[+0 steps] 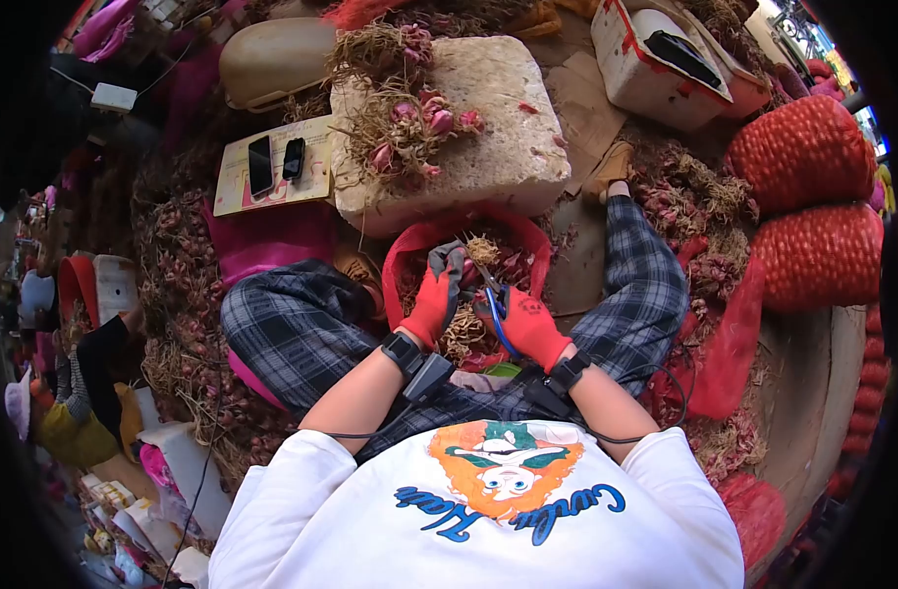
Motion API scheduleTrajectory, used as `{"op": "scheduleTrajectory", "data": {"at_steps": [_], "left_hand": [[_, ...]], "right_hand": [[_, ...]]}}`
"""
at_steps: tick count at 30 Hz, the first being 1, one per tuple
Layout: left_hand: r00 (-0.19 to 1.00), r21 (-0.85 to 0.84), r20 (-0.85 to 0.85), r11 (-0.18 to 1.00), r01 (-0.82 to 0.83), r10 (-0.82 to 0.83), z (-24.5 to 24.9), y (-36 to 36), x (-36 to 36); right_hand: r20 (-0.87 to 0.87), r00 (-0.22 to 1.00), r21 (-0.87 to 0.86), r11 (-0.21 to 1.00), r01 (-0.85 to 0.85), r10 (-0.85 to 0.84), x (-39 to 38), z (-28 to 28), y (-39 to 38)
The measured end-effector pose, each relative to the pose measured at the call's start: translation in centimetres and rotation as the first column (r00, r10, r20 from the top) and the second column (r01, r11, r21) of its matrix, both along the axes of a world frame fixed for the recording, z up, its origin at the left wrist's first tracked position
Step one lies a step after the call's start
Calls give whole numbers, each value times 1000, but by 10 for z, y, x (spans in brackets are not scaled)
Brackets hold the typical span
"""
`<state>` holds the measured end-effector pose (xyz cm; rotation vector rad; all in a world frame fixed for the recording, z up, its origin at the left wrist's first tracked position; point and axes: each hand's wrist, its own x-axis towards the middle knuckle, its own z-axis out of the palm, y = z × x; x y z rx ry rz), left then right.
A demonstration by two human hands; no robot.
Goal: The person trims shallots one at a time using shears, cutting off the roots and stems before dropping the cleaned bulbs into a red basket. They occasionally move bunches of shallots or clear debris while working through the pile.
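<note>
Blue-handled scissors (496, 312) are in my right hand (527, 322), which wears a red glove. Their blades point up and left, toward a dried root or stem tuft (483, 249). My left hand (437, 294), in a red and grey glove, has its fingers closed beside that tuft; what they grip is too small to make out. Both hands are over a red mesh bag (398, 265) with its mouth spread between my legs. Reddish bulbs and dry cuttings (465, 334) show inside it.
A foam block (498, 128) with bunches of pink bulbs (405, 123) stands ahead. Left of it, two phones (260, 165) lie on a board. Full red mesh sacks (802, 152) stand at right, a foam box (655, 69) at upper right. Another person's arm (110, 339) shows at far left.
</note>
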<state>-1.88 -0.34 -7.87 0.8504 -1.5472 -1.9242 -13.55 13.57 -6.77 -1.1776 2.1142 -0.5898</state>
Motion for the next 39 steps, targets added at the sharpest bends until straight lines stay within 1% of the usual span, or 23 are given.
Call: {"op": "scheduleTrajectory", "data": {"at_steps": [1, 4, 5, 7, 10, 12, 13, 14, 16, 17, 19, 22, 25, 28, 29, 31, 32, 34, 37, 39], "left_hand": [[998, 216, 38, 975, -50, 42, 7, 1, -2], [996, 288, 79, 958, 6, -30, 7, -6, 2], [997, 296, 65, 955, 13, -33, 8, -6, 2], [999, 312, 36, 950, 28, -41, 13, -7, 2], [995, 345, -104, 938, 29, 7, 19, -14, -1], [981, 387, -188, 921, 36, 40, 18, -22, 1], [972, 409, -228, 911, 40, 60, 17, -25, 2], [967, 467, -248, 882, 63, 62, 19, -26, 3], [956, 464, -289, 881, 97, 47, 14, -25, 2], [950, 461, -310, 880, 115, 38, 15, -24, 1], [959, 471, -284, 874, 119, 22, 19, -20, 0], [962, 461, -275, 878, 130, 2, 24, -20, 2], [966, 455, -257, 880, 136, -16, 31, -20, 3], [969, 466, -247, 873, 144, -28, 30, -20, 1], [968, 472, -247, 869, 146, -29, 32, -21, 0], [919, 583, -395, 772, 253, -3, 37, -25, 3], [887, 627, -462, 715, 309, 22, 40, -26, 5], [887, 636, -460, 714, 293, 46, 45, -25, 4], [892, 622, -448, 738, 263, 60, 45, -24, 2], [894, 617, -443, 747, 250, 67, 45, -22, 0]], "right_hand": [[27, 1000, 28, 1000, 15, -15, 0, -1, -3], [128, 991, 105, 994, 36, -50, -2, 12, -10], [255, 963, 150, 987, 50, -88, -4, 11, -11], [488, 855, 241, 969, 60, -174, -8, 11, -10], [650, 739, 48, 981, 189, -174, -13, 17, 0], [443, 885, 9, 988, 154, -142, -16, 12, 5], [328, 937, -4, 991, 133, -124, -17, 9, 7], [333, 937, -31, 992, 119, -102, -16, 20, 5], [343, 937, -88, 991, 97, -62, -15, 50, 1], [298, 953, -97, 992, 86, -53, -15, 46, 1], [206, 978, -116, 991, 64, -39, -13, 35, 1], [213, 977, -103, 993, 56, -33, -13, 39, 1], [221, 971, -100, 989, 111, -87, -13, 30, 2], [148, 984, -168, 978, 125, -101, -14, 36, 4], [206, 971, -99, 985, 142, -119, -15, 42, 3], [315, 935, 44, 987, 156, -162, -22, 52, 1], [354, 923, -8, 986, 165, -151, -24, 52, 2], [427, 896, -112, 976, 188, -124, -28, 52, 2], [369, 923, -135, 977, 166, -106, -24, 69, -4], [131, 985, -167, 977, 130, -109, -17, 63, -7]]}}
